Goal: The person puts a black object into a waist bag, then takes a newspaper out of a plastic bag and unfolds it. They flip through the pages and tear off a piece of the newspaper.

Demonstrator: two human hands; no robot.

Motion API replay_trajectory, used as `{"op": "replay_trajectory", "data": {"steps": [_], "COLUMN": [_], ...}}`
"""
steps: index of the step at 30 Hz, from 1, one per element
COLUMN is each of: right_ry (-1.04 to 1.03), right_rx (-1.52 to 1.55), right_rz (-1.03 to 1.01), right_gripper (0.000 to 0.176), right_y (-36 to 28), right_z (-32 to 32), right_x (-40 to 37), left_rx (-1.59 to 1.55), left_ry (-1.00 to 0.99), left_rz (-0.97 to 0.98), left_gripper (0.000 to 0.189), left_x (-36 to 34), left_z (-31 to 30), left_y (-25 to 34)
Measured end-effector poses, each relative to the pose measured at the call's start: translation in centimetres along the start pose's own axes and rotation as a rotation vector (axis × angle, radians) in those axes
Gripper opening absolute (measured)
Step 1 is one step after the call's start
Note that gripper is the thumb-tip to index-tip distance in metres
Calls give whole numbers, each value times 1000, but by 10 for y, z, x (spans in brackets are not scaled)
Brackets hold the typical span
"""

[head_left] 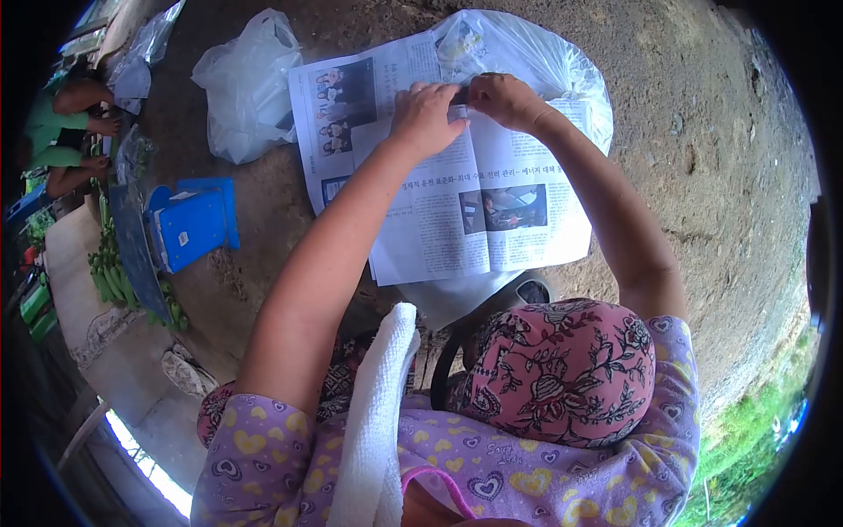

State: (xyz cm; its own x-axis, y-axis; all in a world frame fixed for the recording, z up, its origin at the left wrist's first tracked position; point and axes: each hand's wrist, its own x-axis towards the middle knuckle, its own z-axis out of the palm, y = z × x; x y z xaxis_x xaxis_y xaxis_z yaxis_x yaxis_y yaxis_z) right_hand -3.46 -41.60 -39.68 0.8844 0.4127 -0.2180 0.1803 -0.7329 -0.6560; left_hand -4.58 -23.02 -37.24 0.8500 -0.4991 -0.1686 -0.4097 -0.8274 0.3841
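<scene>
We find both hands together at the far middle of the newspaper [430, 211], which lies spread over the ground [685, 167] in front of the person. The left hand [428, 120] is part open, palm down, its thumb set apart and its fingertips meeting a small dark item [459, 96]; we cannot tell whether it grips. The right hand [505, 100] is curled nearly closed, its thumb and finger pinched on the right end of that item, which sits between the hands just above the print. What the item is we cannot make out. A clear plastic bag [575, 70] lies at the far right, partly under the sheets, and a white plastic bag [250, 92] stands beside their left edge. We note the following risks. The sheets could tear or crease at the middle if the hands pull apart while pressing on them. The loose near edge could lift in a draught, as we see no weight on it. The sheets could slide, since the slick bag beneath offers little hold. The item could slip from the fingers if the right hand's pinch, which looks small, slackens.
</scene>
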Motion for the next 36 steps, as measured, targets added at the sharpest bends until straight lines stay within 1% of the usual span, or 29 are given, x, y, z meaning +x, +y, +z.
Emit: {"op": "replay_trajectory", "data": {"steps": [3,6,9,12,15,18,21,22,24,27,30,36], "right_ry": [28,23,-40,-117,-73,-84,-112,-109,-102,1,39,103], "right_rx": [60,156,149,126,98,17,15,32,69,102,124,185], "right_rz": [22,-64,-81,-44,-99,-106,-96,-122,-174,-245,-278,-277], "right_gripper": [20,21,21,21,19,20,20,19,19,18,14,14], "right_y": [-3,-4,-8,-9,-5,-11,-17,-18,-16,-15,-19,-24], "right_z": [0,0,-3,-5,-1,1,-1,-2,-4,2,4,8], "right_x": [-6,-10,-14,-15,-15,-17,-18,-19,-22,-24,-24,-30], "left_rx": [8,-66,-142,-254,-314,-277,-277,-289,-311,-395,-453,-563], "left_ry": [-52,-76,-97,-111,-118,-38,-42,-10,54,87,122,90], "left_rz": [-2,25,-64,-133,-133,7,56,85,144,168,140,20], "left_gripper": [44,37,30,29,26,22,20,19,16,16,16,18], "left_x": [3,1,-2,-9,-11,-13,-14,-15,-16,-18,-23,-27], "left_z": [8,8,1,-5,-4,-3,-4,-3,1,3,2,4], "left_y": [1,-3,-3,-4,-6,-6,-4,-6,-8,-10,-9,-9]}}
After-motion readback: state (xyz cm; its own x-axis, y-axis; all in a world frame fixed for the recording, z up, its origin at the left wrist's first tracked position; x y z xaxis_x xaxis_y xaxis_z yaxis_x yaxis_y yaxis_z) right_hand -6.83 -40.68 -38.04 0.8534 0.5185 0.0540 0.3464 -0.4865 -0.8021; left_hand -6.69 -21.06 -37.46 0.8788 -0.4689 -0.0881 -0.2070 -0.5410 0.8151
